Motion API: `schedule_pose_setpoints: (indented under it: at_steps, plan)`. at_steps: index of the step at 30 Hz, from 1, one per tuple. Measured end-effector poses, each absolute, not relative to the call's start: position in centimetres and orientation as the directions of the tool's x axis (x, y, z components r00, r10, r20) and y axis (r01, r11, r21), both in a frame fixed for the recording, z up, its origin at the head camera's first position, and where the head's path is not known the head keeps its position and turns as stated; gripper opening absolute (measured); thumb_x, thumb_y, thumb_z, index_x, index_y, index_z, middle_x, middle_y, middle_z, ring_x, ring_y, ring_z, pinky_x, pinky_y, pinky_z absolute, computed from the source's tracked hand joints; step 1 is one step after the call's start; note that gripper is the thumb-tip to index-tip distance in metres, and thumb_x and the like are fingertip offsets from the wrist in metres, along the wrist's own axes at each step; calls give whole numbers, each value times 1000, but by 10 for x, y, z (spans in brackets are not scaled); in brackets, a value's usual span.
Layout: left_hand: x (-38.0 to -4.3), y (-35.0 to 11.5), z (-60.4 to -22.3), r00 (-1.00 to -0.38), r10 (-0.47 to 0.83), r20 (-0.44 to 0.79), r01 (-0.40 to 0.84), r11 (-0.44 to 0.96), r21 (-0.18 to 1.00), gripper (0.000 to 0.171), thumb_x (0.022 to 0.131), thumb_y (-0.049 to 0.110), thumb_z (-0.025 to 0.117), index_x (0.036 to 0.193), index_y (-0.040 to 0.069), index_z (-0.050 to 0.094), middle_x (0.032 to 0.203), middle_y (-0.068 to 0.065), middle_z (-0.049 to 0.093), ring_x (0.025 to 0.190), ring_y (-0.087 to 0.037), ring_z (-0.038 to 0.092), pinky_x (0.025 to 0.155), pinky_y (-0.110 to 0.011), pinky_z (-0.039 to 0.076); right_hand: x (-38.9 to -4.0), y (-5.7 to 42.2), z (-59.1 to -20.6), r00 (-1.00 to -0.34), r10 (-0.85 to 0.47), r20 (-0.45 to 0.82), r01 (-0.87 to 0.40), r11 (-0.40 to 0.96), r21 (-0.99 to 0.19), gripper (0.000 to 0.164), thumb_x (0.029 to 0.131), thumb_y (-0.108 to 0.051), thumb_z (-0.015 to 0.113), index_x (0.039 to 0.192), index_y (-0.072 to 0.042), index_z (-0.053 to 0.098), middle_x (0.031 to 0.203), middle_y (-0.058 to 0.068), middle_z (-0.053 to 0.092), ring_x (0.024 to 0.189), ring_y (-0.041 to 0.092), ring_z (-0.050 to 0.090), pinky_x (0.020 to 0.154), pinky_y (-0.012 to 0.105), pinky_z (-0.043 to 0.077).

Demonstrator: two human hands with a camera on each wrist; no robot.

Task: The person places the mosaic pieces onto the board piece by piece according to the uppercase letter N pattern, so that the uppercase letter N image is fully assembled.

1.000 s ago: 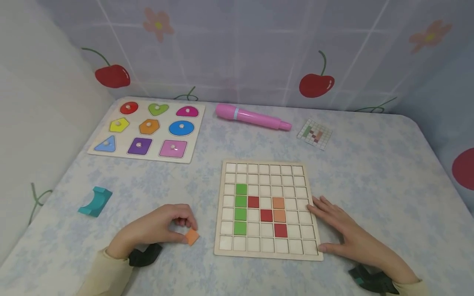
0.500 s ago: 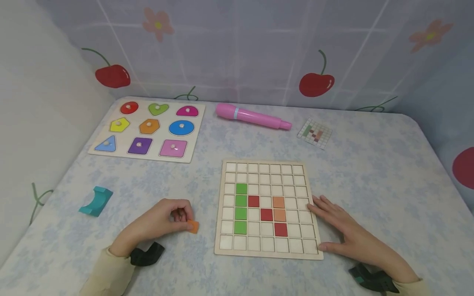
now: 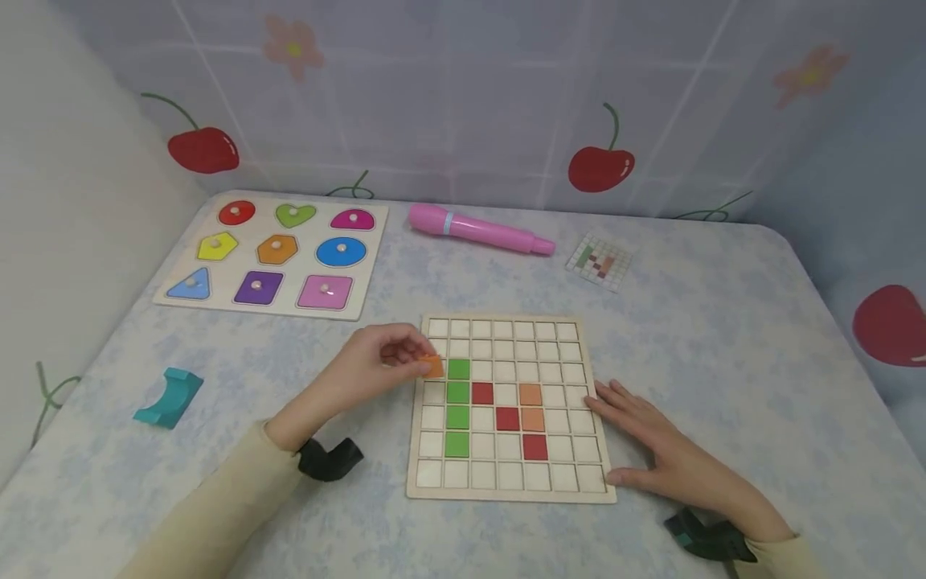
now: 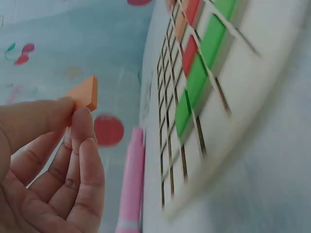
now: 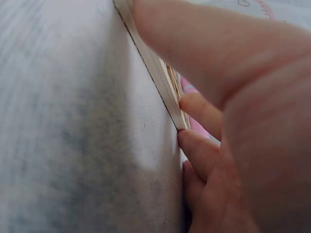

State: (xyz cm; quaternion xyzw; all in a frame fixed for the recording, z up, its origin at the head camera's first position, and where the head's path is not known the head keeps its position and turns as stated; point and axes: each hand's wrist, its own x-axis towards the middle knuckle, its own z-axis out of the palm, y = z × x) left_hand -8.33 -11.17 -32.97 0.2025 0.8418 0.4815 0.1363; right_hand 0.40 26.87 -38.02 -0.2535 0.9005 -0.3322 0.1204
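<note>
My left hand (image 3: 376, 366) pinches a small orange square tile (image 3: 433, 367) between thumb and fingertips, over the left edge of a wooden grid board (image 3: 510, 495). In the left wrist view that orange tile (image 4: 87, 93) is raised, held by its edge, with the other fingers curled below. Several green tiles (image 3: 458, 392) form a column on the board. Three red tiles (image 3: 507, 419) run diagonally, and two orange tiles (image 3: 531, 395) sit one above the other. My right hand (image 3: 661, 450) rests with spread fingers and thumb touching the board's right edge, seen closely in the right wrist view.
A pattern card (image 3: 600, 262) lies at the back right, beside a pink toy microphone-like stick (image 3: 481, 232). A knobbed shape puzzle (image 3: 289, 277) lies at the back left. A teal arch block (image 3: 171, 398) stands at the left.
My left hand has lifted the orange tile off the table on the left and carried it right and away from me to the board's left edge. My right hand stays at the board.
</note>
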Motion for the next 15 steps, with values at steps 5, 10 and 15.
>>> schedule_pose_setpoints:
  at_steps: [5,10,15]
  plan:
    - [-114,-56,-335,-801,598,-25,265,392,881,10,82,16,64,91,13,65,82,4,62,74,-9,58,69,-24,48,3,268,-380,-851,-519,-78,-354,678,-644,80,73,-41,69,140,-24,27,147,2,14,135,22,5,94,58,16]
    - [-126,-19,-346,-773,628,-89,277,461,843,6,81,13,64,86,14,67,79,6,63,71,-6,57,67,-23,46,3,263,-382,-854,-513,-88,-349,689,-635,79,75,-43,66,140,-26,26,147,1,14,134,25,6,95,60,15]
    - [-124,1,-349,-773,620,-134,288,531,797,3,79,15,66,82,15,68,74,8,62,69,-6,56,65,-23,45,7,266,-379,-859,-509,-65,-359,687,-632,78,75,-42,67,140,-24,27,147,2,15,134,26,7,95,60,14]
